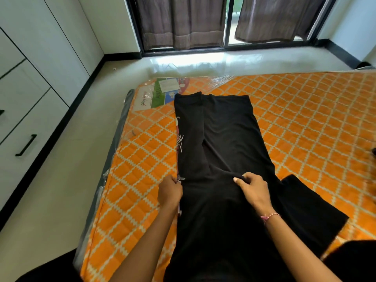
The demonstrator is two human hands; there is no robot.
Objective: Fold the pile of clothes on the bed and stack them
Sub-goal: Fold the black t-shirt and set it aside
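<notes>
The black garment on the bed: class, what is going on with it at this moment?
A person is partway through folding a black garment spread flat on an orange patterned mattress. The left hand grips the garment's left edge, where a printed design peeks out. The right hand pinches a fold of fabric near the middle. One sleeve lies out to the right. No stack of folded clothes is in view.

I see bright daylight from the window (230, 23) glaring on the floor (203, 62); edges bow, corners look soft.
</notes>
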